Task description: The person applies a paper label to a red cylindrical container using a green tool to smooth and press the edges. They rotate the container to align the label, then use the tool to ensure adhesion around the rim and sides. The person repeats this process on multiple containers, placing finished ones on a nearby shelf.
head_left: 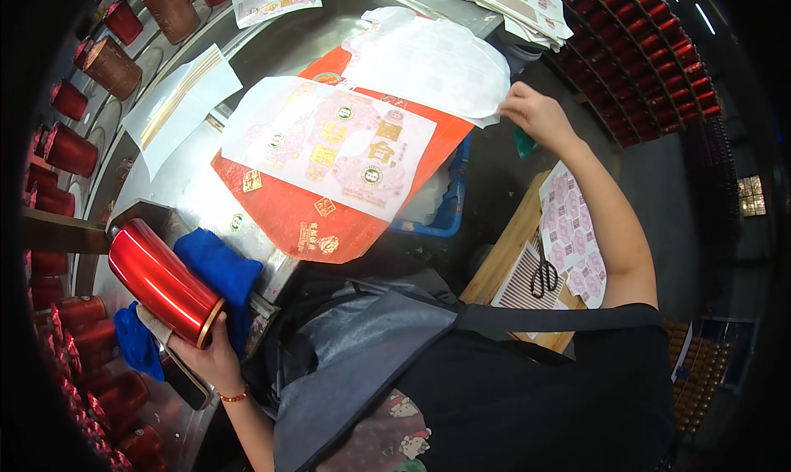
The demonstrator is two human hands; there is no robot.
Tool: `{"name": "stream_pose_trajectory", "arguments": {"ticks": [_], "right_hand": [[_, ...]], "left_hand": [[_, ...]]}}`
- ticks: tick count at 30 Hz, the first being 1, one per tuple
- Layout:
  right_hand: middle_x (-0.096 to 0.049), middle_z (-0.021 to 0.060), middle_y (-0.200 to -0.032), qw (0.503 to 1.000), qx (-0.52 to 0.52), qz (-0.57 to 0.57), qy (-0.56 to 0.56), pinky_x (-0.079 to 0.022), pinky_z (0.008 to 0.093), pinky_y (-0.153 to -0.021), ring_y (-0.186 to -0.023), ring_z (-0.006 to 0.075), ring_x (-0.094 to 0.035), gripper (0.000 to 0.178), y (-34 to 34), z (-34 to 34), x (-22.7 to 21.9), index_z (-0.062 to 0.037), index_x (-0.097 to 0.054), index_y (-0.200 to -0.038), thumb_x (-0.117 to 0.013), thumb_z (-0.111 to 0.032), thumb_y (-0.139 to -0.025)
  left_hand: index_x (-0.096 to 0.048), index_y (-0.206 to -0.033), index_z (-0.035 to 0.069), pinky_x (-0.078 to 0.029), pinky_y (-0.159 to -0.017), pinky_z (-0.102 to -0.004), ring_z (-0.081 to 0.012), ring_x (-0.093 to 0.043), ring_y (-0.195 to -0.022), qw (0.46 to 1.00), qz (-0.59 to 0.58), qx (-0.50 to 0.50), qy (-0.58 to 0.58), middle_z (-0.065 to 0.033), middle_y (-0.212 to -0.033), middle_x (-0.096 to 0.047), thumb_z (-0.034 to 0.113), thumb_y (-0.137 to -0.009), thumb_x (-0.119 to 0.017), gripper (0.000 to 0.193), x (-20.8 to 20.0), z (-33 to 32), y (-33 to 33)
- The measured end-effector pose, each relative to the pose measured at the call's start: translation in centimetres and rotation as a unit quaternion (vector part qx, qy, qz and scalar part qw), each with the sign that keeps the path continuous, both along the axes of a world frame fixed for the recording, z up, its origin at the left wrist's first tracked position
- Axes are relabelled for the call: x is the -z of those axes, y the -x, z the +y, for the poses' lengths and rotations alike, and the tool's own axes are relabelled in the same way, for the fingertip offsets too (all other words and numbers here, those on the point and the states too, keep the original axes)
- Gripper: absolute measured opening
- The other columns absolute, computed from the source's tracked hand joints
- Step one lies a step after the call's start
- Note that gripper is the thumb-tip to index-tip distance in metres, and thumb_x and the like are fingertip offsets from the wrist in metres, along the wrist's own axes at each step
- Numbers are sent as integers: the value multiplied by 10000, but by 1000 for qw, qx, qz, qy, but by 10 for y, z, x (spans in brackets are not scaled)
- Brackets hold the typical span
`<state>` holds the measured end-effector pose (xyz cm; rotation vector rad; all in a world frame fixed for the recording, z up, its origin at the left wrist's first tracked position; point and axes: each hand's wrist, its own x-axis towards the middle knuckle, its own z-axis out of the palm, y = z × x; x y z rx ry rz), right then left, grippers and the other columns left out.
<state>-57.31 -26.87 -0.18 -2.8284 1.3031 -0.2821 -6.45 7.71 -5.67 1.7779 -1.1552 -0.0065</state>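
My left hand is closed around the gold-rimmed end of a shiny red bottle. The bottle lies tilted, its other end against a dark bracket. At the right, my right hand pinches the edge of a white, scallop-edged sheet. That sheet lies over a red sheet with gold prints. Across the red sheet's middle rests a translucent decal sheet with pale purple and gold patterns. A blue cloth sits beside the bottle.
Red and brown cylindrical containers line the left side. A strip sheet lies on the metal counter near a sink. Scissors rest on a wooden board at right. A blue crate stands below; racks of red items stand behind.
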Motion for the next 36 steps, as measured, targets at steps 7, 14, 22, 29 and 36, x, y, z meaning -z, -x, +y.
{"name": "stream_pose_trajectory", "arguments": {"ticks": [7, 14, 22, 29, 36], "right_hand": [[-713, 118, -822, 948, 157, -274, 24, -516, 347, -704, -738, 213, -673, 264, -4, -86, -9, -28, -694, -1008, -622, -279, -968], [-741, 47, -874, 809, 229, -472, 265, -524, 276, -769, -804, 108, -658, 279, 93, -170, -52, -29, -753, -1041, -701, -289, -954], [-777, 59, -1071, 795, 354, -289, 398, -528, 271, -890, -1001, 128, -713, 402, 176, -15, -137, -88, -742, -1194, -672, -415, -972], [-779, 18, -973, 807, 466, -193, 309, -522, 267, -833, -904, 110, -709, 354, 176, 42, -63, -138, -742, -1160, -637, -422, -975], [-705, 3, -771, 823, 488, -208, 200, -488, 253, -705, -721, 71, -615, 281, 158, 34, 23, -96, -738, -1096, -632, -338, -999]], "left_hand": [[-279, -1563, -55, -311, -1173, -388, -320, -405, -1432, 998, -46, -30, -17, -221, -1602, -351, 251, -884, -813, 917, 8, 8, -9], [-173, -1606, -21, -288, -1191, -389, -288, -362, -1459, 998, -49, -14, -23, -196, -1632, -294, 178, -839, -843, 1038, 2, -3, -5], [-449, -1337, -107, -453, -1005, -391, -283, -594, -1118, 993, -100, -54, -21, -219, -1285, -605, 261, -911, -800, 663, 9, 14, -15], [-461, -1308, -103, -484, -959, -392, -272, -611, -1056, 988, -133, -60, -56, -219, -1241, -630, 323, -955, -746, 622, 6, 24, -29], [-406, -1408, -114, -476, -976, -422, -324, -604, -1096, 974, -157, -103, -126, -270, -1297, -581, 476, -953, -704, 803, -1, 50, -39]]}}
